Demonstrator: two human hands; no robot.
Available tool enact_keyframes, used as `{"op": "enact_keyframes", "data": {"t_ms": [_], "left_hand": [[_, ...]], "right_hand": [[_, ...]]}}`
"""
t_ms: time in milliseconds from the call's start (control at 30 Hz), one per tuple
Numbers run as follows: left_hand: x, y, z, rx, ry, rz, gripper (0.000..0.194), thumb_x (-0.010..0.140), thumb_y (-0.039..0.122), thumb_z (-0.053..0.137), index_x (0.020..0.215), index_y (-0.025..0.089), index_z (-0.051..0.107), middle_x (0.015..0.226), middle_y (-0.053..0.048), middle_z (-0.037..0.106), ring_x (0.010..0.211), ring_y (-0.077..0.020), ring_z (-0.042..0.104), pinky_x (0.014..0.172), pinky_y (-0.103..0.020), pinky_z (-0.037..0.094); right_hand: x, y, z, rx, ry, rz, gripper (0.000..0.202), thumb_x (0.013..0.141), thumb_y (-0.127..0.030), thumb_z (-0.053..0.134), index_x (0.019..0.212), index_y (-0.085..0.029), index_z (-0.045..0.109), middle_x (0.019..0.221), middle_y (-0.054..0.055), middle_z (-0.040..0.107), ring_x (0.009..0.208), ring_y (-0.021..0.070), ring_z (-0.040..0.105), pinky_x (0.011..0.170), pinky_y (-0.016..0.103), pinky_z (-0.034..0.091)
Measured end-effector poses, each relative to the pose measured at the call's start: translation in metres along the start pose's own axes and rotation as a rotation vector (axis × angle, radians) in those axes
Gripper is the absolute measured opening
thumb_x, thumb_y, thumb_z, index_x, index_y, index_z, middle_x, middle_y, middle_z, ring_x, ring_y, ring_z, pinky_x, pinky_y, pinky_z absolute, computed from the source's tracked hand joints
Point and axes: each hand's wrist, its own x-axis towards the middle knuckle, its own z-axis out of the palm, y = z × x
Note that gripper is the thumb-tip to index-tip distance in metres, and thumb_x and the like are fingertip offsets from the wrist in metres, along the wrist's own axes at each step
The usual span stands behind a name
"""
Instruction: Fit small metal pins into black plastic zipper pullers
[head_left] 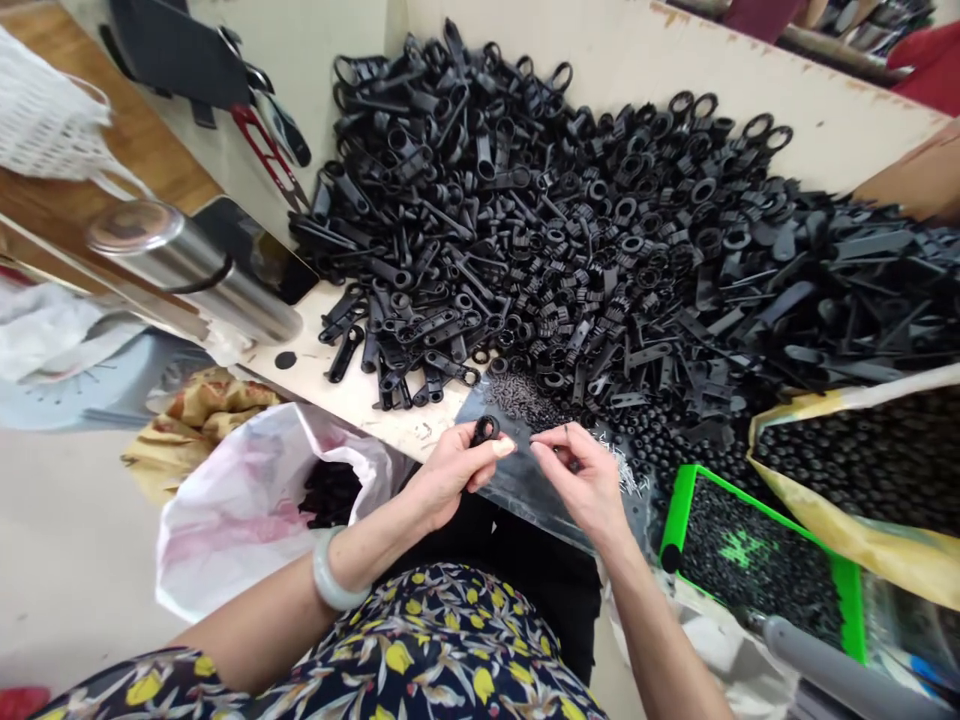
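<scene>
Near the front edge of the workbench, my left hand [457,467] is closed around a black plastic ring-shaped part [486,430], its round opening facing up. A short gap away, my right hand [581,478] is pinched, thumb against fingertips, with small dark pieces [566,458] partly showing in the curled fingers; their kind is too small to tell. Between and behind the hands lie a heap of tiny metal pins [521,398] and, to the right, a scatter of thin silvery pins [626,468]. Behind these rises a large pile of black plastic parts [510,200], many with ring ends.
A green tray [780,515] of small black pieces stands at right, beside a yellow-edged sack [855,520] of black round parts. A white bag [225,530] with black parts hangs open at left. A steel flask [202,270] and a phone-like dark slab [259,245] stand at the left.
</scene>
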Motion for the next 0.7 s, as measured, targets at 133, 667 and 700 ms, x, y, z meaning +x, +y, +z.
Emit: {"op": "enact_keyframes", "data": {"t_ms": [133,667,700], "left_hand": [[0.001,-0.006,0.006,0.036,0.018,0.005,0.029,0.082,0.039,0.078,0.080,0.016,0.059,0.055,0.009,0.042,0.047,-0.0046,0.031,0.044,-0.019,0.019],[-0.005,-0.013,0.011,0.034,0.045,-0.025,0.033,0.082,0.045,0.078,0.084,0.016,0.063,0.052,0.008,0.047,0.046,-0.0051,0.036,0.044,-0.018,0.022],[-0.005,-0.013,0.012,0.036,0.049,-0.029,0.033,0.082,0.046,0.078,0.084,0.016,0.063,0.052,0.008,0.048,0.046,-0.0054,0.037,0.044,-0.018,0.023]], "right_hand": [[-0.007,-0.005,0.005,0.006,-0.019,-0.038,0.012,0.097,-0.031,0.066,0.097,-0.022,0.074,0.087,0.002,0.068,0.060,0.0110,0.049,0.057,0.027,0.043],[-0.017,0.001,0.005,0.025,-0.015,-0.013,0.013,0.099,-0.031,0.063,0.097,-0.022,0.073,0.086,0.002,0.068,0.061,0.0117,0.053,0.058,0.027,0.045],[-0.017,0.001,0.004,-0.011,-0.041,-0.036,0.013,0.099,-0.030,0.063,0.098,-0.023,0.073,0.086,0.002,0.069,0.062,0.0120,0.054,0.061,0.027,0.046]]}}
